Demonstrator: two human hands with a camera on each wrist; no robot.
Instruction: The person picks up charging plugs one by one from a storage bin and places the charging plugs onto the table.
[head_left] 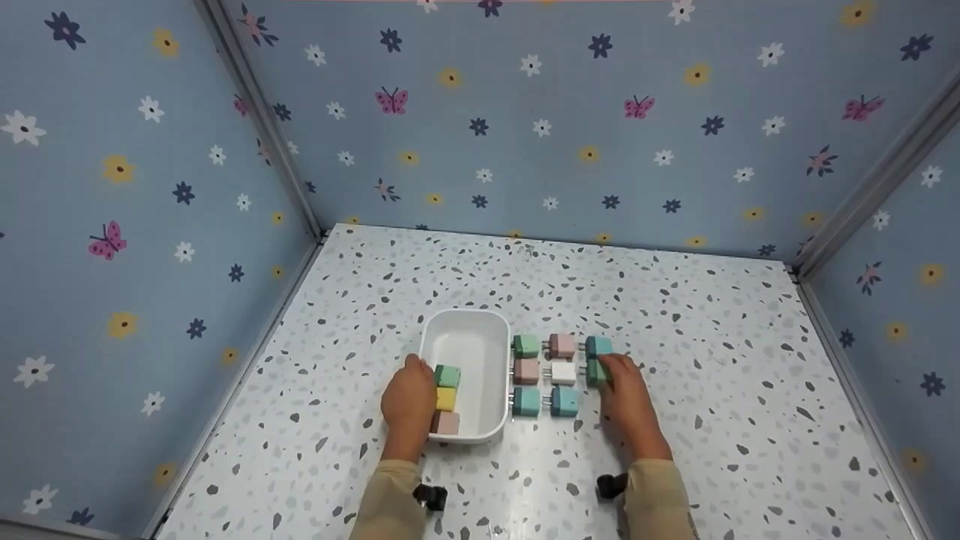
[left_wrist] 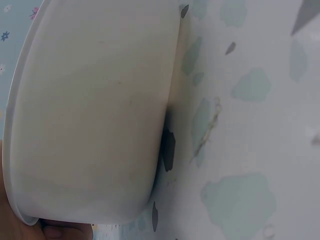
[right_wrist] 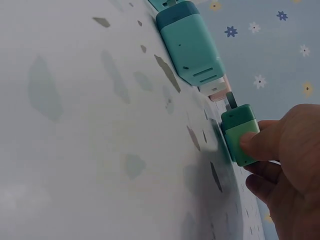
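Observation:
A white plastic tub [head_left: 480, 405] stands on the table, and my left hand [head_left: 409, 397] holds its left rim. In the left wrist view the tub's outer wall [left_wrist: 95, 115] fills much of the picture, with fingers at its lower rim. Three plug chargers lie along the tub's left side: a green charger [head_left: 448, 376], a yellow charger [head_left: 445, 399] and a pink charger [head_left: 447, 424]. My right hand [head_left: 630, 405] pinches a green plug charger [right_wrist: 241, 137] between thumb and fingers. It is at the right column, just below a blue charger [head_left: 598, 346].
Right of the tub, more plug chargers lie in columns, prongs to the left: a green one [head_left: 526, 346], pink ones [head_left: 562, 346], a white one [head_left: 562, 373] and blue ones [head_left: 564, 402]. Flower-patterned panels [head_left: 525, 150] wall the speckled table [head_left: 720, 360].

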